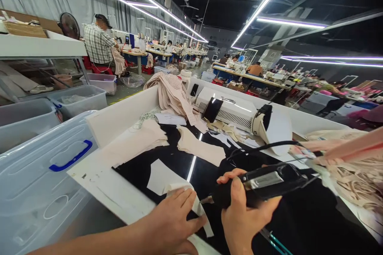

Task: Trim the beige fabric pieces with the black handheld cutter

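Tool (pixel 257 194), one, black, corded: in the right hand (pixel 243 217), fingers wrapped round its body, tip (pixel 207 199) just beside the left hand (pixel 175 217). Rigid, probably moderately heavy; take by the thick body, clear of the tip. Silver panel (pixel 266 180); no lettering legible.

Cloth (pixel 207 228), one, pale: under the left hand, fingers extended and pressing down. Likely light, limp, apt to curl; best held flat near the edge. No label visible.

Paper (pixel 171 119), one: beyond the left hand; faint marks, unreadable.

Tool (pixel 269 182) right of cut piece (pixel 160 177); fabric stacks (pixel 201 147) behind, machine (pixel 227 105) farther back; bin (pixel 32 183) left of table (pixel 109 187).
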A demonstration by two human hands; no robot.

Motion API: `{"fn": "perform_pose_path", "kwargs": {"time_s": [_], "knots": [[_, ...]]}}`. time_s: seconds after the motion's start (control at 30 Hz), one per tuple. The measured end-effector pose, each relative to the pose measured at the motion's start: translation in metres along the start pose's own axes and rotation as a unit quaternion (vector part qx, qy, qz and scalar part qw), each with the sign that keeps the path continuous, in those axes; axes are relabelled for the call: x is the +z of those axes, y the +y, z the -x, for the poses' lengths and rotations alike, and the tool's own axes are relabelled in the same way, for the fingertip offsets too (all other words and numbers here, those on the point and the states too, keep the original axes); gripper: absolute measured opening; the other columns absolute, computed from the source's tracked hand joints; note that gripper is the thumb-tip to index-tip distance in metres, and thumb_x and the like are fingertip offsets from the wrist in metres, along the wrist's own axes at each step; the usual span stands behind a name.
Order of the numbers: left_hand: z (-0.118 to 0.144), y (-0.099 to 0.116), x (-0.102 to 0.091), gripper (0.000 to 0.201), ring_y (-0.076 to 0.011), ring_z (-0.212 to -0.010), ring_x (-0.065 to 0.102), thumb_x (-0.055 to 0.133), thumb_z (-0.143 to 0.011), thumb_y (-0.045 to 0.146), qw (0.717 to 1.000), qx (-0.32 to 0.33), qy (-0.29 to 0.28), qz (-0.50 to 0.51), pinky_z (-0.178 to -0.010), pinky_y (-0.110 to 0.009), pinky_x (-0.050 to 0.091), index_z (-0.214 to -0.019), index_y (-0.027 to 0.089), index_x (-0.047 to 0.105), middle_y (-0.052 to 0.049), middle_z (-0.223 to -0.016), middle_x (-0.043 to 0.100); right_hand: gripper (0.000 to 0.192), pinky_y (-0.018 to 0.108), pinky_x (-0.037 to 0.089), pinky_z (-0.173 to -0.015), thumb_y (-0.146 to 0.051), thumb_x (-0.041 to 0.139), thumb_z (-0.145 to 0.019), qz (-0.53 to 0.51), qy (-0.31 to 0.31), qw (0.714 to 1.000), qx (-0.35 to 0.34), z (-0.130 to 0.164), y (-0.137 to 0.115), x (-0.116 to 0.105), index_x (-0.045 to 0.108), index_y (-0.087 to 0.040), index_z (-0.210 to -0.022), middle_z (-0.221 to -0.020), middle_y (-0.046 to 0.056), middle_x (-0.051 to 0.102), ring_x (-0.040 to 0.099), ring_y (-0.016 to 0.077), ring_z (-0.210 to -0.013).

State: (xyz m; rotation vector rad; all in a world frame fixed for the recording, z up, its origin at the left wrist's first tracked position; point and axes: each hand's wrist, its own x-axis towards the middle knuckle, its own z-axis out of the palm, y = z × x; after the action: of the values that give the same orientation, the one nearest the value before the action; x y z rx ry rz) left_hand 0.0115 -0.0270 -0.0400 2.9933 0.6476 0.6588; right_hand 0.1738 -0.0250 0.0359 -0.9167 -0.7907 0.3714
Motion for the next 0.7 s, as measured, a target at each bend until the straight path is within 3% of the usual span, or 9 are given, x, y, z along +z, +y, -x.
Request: {"fn": "perform_pose_path", "kwargs": {"time_s": [0.3,0.53,0.7], "knots": [[-0.007,-0.013,-0.03,0.048,-0.0297,-0.119,0.064,0.074,-0.094,0.047,0.997,-0.025,-0.041,0.061,-0.101,-0.042,0.057,-0.133,0.024,0.059,-0.012,-0.131,0.063,0.052,0.031,0.059,-0.062,-0.02,0.079,-0.085,0.028,0.001,0.999,-0.024,0.009,0.001,-0.004,0.05,-0.026,-0.128,-0.084,-0.004,0.069,0.067,0.014,-0.062],[-0.002,-0.014,-0.03,0.047,-0.0315,-0.123,0.064,0.081,-0.089,0.04,0.997,-0.031,-0.046,0.048,-0.102,-0.041,0.058,-0.128,0.021,0.063,-0.015,-0.135,0.062,0.043,0.028,0.058,-0.061,-0.02,0.077,-0.085,0.028,-0.006,0.999,-0.028,0.015,-0.003,-0.003,0.05,-0.026,-0.118,-0.083,-0.005,0.068,0.066,0.0121,-0.061],[-0.001,-0.016,-0.03,0.056,-0.0338,-0.126,0.063,0.082,-0.088,0.045,0.998,-0.01,-0.058,0.023,-0.108,-0.048,0.055,-0.133,0.021,0.06,-0.017,-0.138,0.062,0.039,0.028,0.059,-0.064,-0.021,0.077,-0.086,0.031,-0.006,0.999,-0.02,0.013,-0.005,-0.002,0.05,-0.026,-0.113,-0.083,-0.005,0.069,0.066,0.0118,-0.063]]}}
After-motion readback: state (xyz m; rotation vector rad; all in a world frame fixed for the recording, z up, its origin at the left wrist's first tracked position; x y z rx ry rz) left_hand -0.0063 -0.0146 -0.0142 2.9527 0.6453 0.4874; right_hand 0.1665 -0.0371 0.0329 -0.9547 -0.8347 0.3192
